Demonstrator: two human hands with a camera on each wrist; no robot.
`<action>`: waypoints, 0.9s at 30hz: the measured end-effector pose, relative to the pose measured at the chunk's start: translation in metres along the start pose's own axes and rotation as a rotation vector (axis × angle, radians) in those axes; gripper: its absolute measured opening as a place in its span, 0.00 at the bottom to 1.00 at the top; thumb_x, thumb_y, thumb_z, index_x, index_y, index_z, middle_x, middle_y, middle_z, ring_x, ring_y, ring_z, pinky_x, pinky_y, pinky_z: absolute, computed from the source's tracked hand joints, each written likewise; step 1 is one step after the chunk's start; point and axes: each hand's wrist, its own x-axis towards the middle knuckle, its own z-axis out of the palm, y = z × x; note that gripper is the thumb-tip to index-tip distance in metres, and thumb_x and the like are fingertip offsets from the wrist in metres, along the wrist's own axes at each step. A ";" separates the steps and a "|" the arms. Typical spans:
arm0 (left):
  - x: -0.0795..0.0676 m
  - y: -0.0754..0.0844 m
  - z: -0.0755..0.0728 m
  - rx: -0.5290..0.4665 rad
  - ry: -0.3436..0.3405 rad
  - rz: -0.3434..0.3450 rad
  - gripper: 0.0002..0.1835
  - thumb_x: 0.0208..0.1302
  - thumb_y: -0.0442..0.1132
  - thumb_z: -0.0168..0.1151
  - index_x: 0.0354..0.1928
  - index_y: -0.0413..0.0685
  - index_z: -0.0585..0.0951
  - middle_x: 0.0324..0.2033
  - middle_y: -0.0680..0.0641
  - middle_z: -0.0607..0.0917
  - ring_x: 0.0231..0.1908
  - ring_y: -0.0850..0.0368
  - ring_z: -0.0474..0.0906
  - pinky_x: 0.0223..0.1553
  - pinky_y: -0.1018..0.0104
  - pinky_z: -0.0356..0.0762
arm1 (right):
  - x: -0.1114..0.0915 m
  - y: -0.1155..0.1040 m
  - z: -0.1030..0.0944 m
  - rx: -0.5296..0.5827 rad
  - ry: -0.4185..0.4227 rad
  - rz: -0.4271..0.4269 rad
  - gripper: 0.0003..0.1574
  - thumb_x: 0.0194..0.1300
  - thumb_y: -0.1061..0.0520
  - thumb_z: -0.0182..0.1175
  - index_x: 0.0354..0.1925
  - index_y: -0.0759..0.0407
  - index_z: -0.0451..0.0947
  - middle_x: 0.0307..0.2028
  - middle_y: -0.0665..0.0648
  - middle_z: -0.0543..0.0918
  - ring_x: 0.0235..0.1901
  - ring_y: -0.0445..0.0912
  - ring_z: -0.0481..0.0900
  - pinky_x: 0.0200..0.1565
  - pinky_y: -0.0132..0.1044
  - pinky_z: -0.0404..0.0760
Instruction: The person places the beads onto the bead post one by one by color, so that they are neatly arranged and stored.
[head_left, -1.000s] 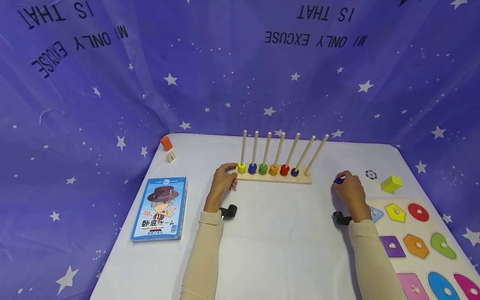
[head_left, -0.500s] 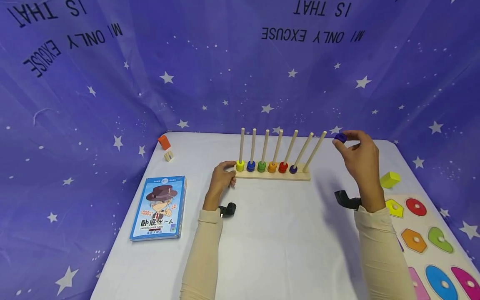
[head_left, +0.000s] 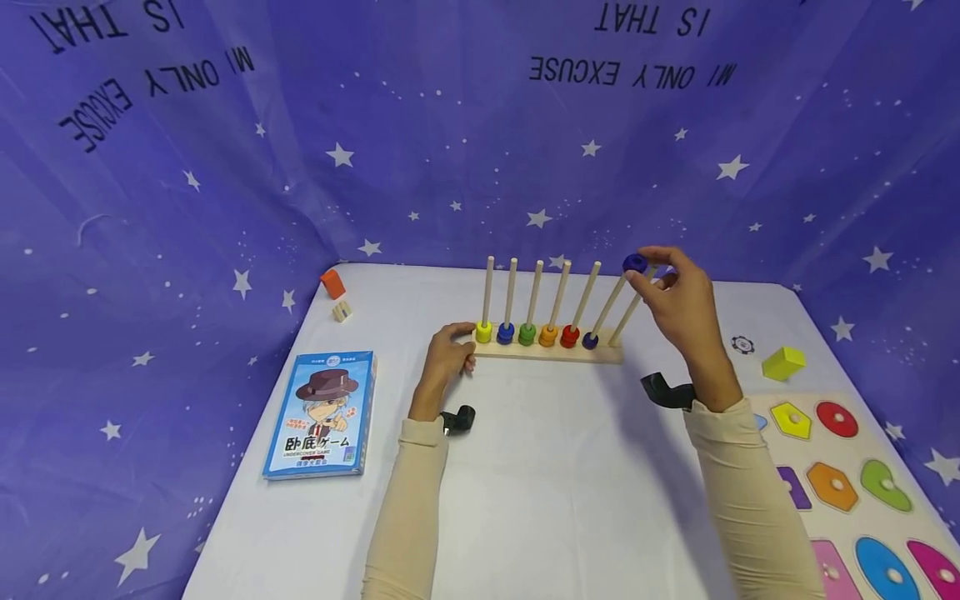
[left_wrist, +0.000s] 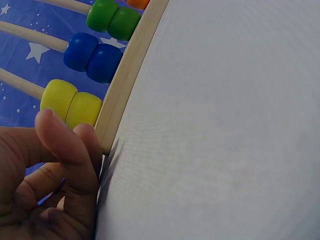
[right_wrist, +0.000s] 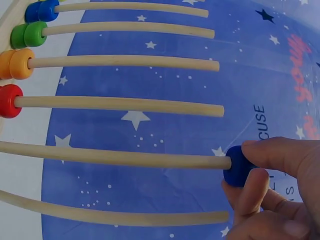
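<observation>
A wooden bead rack (head_left: 547, 354) with a row of upright pegs stands on the table. My left hand (head_left: 447, 354) holds its left end, fingers beside the yellow beads (left_wrist: 72, 102). Pairs of blue (head_left: 506, 333), green (head_left: 527, 334), orange (head_left: 549, 336) and red beads (head_left: 570, 337) sit low on their pegs. One dark purple bead (head_left: 590, 341) rests at the foot of the sixth peg. Between thumb and fingers, my right hand (head_left: 681, 304) pinches another purple bead (right_wrist: 237, 167) right at that peg's tip. The rightmost peg (right_wrist: 175, 219) bears no bead.
At the left lie a blue game box (head_left: 321, 417), an orange block (head_left: 332, 284) and a small striped cube (head_left: 342, 312). To the right are a poker chip (head_left: 742, 345), a yellow-green block (head_left: 783, 364) and a shape puzzle board (head_left: 847, 446). A starry purple cloth (head_left: 480, 167) hangs behind.
My right hand has lifted the purple bead from low at the right, then carried it left to the top of the sixth peg. The left hand stays at the rack's end.
</observation>
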 end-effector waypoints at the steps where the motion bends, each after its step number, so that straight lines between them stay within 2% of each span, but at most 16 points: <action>1: 0.000 0.000 0.001 0.004 -0.001 -0.002 0.19 0.62 0.25 0.56 0.56 0.41 0.77 0.42 0.38 0.80 0.14 0.59 0.74 0.14 0.70 0.77 | 0.000 0.001 0.001 -0.001 -0.004 -0.001 0.27 0.63 0.46 0.63 0.58 0.53 0.75 0.49 0.56 0.79 0.28 0.44 0.72 0.19 0.31 0.68; 4: -0.002 0.001 0.002 0.021 0.002 -0.005 0.19 0.62 0.26 0.56 0.56 0.41 0.78 0.41 0.39 0.79 0.15 0.59 0.74 0.15 0.70 0.77 | -0.001 0.002 0.003 -0.008 -0.021 -0.001 0.28 0.63 0.46 0.63 0.59 0.52 0.74 0.50 0.56 0.79 0.28 0.45 0.71 0.19 0.32 0.69; 7: -0.003 0.000 0.002 0.036 0.004 -0.004 0.18 0.63 0.26 0.57 0.55 0.42 0.78 0.41 0.40 0.79 0.14 0.59 0.74 0.15 0.70 0.77 | -0.003 0.003 0.004 -0.013 -0.029 0.003 0.32 0.63 0.45 0.63 0.63 0.52 0.70 0.53 0.55 0.77 0.30 0.46 0.72 0.22 0.33 0.71; 12: -0.004 -0.002 0.005 0.040 -0.003 -0.001 0.19 0.63 0.27 0.57 0.55 0.42 0.78 0.36 0.39 0.80 0.14 0.59 0.74 0.15 0.70 0.76 | -0.013 0.003 0.000 -0.020 0.023 0.018 0.40 0.63 0.42 0.61 0.69 0.47 0.61 0.58 0.55 0.72 0.34 0.45 0.72 0.30 0.35 0.72; 17: 0.000 -0.004 0.006 0.032 -0.012 0.003 0.19 0.62 0.27 0.56 0.56 0.42 0.77 0.40 0.39 0.80 0.15 0.60 0.74 0.15 0.70 0.77 | -0.033 0.008 -0.003 -0.038 0.122 0.019 0.34 0.66 0.48 0.58 0.68 0.48 0.62 0.57 0.57 0.70 0.36 0.44 0.73 0.31 0.32 0.72; 20: 0.006 -0.006 0.000 0.029 -0.006 0.013 0.19 0.63 0.26 0.56 0.57 0.41 0.77 0.44 0.40 0.79 0.16 0.60 0.75 0.17 0.71 0.78 | -0.050 0.021 0.010 -0.036 0.151 0.000 0.32 0.66 0.55 0.58 0.66 0.53 0.65 0.54 0.59 0.71 0.35 0.44 0.74 0.32 0.28 0.73; 23: 0.005 -0.012 -0.011 0.061 -0.001 0.006 0.20 0.64 0.27 0.55 0.58 0.41 0.75 0.42 0.39 0.79 0.18 0.58 0.76 0.19 0.70 0.79 | -0.075 0.036 0.036 -0.068 0.078 -0.012 0.32 0.65 0.58 0.60 0.66 0.59 0.64 0.52 0.63 0.71 0.35 0.48 0.77 0.33 0.31 0.76; 24: 0.003 -0.014 -0.014 0.072 -0.004 -0.002 0.20 0.64 0.27 0.55 0.59 0.41 0.74 0.41 0.38 0.80 0.19 0.57 0.77 0.21 0.69 0.80 | -0.084 0.041 0.045 -0.086 0.032 -0.011 0.33 0.65 0.58 0.60 0.66 0.60 0.64 0.53 0.64 0.71 0.36 0.50 0.78 0.34 0.35 0.78; 27: -0.009 -0.014 -0.021 0.168 -0.033 -0.003 0.24 0.67 0.30 0.54 0.65 0.41 0.68 0.48 0.37 0.78 0.27 0.53 0.81 0.28 0.66 0.83 | -0.109 0.048 0.067 -0.152 -0.155 0.008 0.35 0.67 0.53 0.59 0.67 0.62 0.61 0.56 0.67 0.67 0.45 0.56 0.77 0.40 0.47 0.80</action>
